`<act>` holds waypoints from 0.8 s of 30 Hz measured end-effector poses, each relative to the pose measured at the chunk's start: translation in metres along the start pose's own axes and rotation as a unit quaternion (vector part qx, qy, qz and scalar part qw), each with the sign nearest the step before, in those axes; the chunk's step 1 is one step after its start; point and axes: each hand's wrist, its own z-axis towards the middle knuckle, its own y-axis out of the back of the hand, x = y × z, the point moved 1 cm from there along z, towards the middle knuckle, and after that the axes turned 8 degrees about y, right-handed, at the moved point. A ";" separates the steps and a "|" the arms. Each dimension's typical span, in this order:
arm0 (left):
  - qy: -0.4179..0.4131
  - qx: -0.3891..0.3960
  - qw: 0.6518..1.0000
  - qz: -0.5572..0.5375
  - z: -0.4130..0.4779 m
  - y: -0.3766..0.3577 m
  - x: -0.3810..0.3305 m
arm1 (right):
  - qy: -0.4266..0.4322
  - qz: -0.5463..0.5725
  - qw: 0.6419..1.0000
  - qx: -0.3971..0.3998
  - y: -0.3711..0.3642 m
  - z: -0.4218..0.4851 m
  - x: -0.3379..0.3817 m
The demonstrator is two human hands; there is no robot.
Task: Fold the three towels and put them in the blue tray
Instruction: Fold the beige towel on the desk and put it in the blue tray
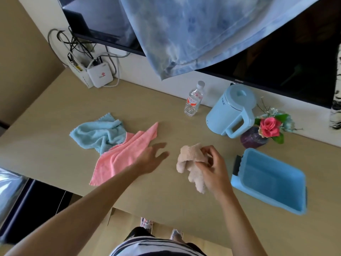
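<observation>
Three towels are on or over the wooden table (pixel 55 111). A crumpled light blue towel (pixel 99 133) lies at the left, partly overlapping a pink towel (pixel 121 156) spread flat beside it. My left hand (pixel 149 157) hovers open with fingers apart at the pink towel's right edge, holding nothing. My right hand (pixel 212 170) pinches a bunched beige towel (pixel 191 163) that hangs crumpled just above the table. The blue tray (pixel 238 180) sits empty at the right, close to my right hand.
A light blue kettle (pixel 230 113), a clear water bottle (pixel 193 100) and a vase with a pink rose (pixel 265 130) stand at the back right. A router with cables (pixel 97 74) is at the back left. A blue cloth (pixel 193 34) hangs over a dark screen (pixel 295 61).
</observation>
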 end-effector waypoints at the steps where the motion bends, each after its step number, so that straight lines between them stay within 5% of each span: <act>1: -0.035 0.026 0.994 -0.095 -0.009 0.003 -0.027 | 0.005 0.014 1.000 0.011 0.001 0.001 0.002; 3: -0.086 0.109 0.965 -0.221 -0.030 0.007 -0.070 | 0.018 0.026 0.999 0.022 0.004 0.001 0.006; 6: -0.139 0.154 0.948 -0.240 -0.046 0.008 -0.106 | 0.044 0.024 0.999 0.014 0.012 0.001 0.015; 24: -0.195 -0.031 0.965 -0.174 -0.059 0.025 -0.146 | 0.149 0.001 0.986 -0.070 0.053 0.005 0.036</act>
